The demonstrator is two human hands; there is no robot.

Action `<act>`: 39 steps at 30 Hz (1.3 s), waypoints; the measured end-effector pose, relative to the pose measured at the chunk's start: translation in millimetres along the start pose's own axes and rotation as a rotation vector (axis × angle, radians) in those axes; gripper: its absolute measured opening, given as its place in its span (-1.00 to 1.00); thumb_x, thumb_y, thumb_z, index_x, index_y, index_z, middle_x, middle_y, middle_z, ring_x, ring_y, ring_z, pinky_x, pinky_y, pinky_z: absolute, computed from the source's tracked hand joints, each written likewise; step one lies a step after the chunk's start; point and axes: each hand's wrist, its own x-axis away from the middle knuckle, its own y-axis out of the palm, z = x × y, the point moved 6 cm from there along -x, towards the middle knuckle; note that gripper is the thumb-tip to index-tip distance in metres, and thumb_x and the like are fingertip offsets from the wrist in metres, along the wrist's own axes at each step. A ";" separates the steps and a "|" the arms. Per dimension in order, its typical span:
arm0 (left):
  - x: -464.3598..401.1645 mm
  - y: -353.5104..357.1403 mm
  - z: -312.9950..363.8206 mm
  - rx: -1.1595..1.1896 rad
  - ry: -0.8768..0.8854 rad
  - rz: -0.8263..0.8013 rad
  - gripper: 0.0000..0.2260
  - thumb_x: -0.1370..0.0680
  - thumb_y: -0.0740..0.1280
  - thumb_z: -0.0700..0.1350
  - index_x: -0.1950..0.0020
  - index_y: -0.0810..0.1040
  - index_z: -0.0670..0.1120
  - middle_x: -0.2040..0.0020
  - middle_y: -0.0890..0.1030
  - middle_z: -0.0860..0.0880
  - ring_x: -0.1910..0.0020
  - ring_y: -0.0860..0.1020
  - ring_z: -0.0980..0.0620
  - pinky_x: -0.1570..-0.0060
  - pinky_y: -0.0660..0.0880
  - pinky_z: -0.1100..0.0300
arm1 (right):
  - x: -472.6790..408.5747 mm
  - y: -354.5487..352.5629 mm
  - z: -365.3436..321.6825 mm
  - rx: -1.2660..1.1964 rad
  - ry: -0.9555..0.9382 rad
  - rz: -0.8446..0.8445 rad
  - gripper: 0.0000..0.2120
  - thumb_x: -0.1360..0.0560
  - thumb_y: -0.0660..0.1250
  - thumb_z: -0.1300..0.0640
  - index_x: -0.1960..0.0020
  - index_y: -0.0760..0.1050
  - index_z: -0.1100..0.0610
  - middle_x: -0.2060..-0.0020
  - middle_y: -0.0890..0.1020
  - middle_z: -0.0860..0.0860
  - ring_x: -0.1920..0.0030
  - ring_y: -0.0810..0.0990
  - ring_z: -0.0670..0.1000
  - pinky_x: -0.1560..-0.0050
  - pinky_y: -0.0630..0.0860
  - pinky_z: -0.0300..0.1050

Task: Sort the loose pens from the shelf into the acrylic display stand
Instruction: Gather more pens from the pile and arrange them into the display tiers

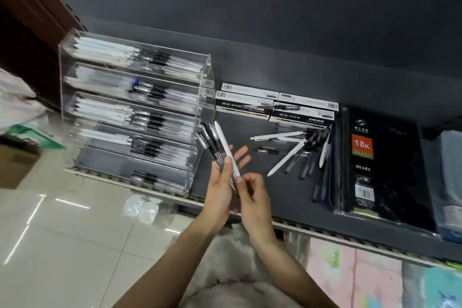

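Observation:
A clear acrylic display stand [200,117] with several tiers of white and black pens sits at the left end of the dark shelf [275,197]. My left hand [220,190] holds a bunch of black-grip clear pens [208,142] against its palm, thumb pressed on them, fingers partly extended. My right hand [252,195] pinches the lower end of a white pen [226,149] that lies along the bunch. A pile of loose pens [302,150], white and dark, lies on the shelf to the right of my hands.
Pen boxes [275,105] lie behind the loose pile. A black diary pack [380,162] sits to the right, with a blue item [450,182] beyond it. Below the shelf edge are tiled floor, a cardboard box [17,165] and plastic bags.

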 end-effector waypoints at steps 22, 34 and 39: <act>-15.9 -261.9 141.3 -0.222 0.096 0.349 -0.84 -0.50 0.35 0.05 0.12 0.70 0.05 0.10 0.70 0.03 0.20 0.61 0.07 -0.04 0.50 -0.04 | -13.2 189.3 -75.9 0.411 -0.474 0.020 -0.92 -0.52 0.33 0.03 0.11 0.53 0.02 0.23 0.58 -0.14 0.22 0.53 -0.11 0.23 0.44 -0.29; -42.9 -344.8 180.3 -0.187 0.086 0.343 -0.85 -0.57 0.30 -0.12 0.06 0.65 -0.09 0.18 0.67 0.04 0.23 0.60 0.16 0.24 0.53 0.32 | -23.8 288.4 -82.2 1.168 -0.693 0.074 -0.92 -0.41 0.47 0.06 0.19 0.62 0.06 0.25 0.60 -0.05 0.20 0.54 0.01 0.49 0.41 -0.24; -51.0 -340.4 174.4 -0.144 0.042 0.296 -0.84 -0.56 0.31 -0.11 0.00 0.65 -0.14 0.17 0.68 -0.01 0.23 0.62 0.10 0.19 0.56 0.28 | -29.4 302.0 -81.2 1.371 -0.694 0.101 -0.88 -0.39 0.48 0.03 0.26 0.66 0.06 0.27 0.57 -0.04 0.24 0.52 -0.02 0.50 0.30 -0.30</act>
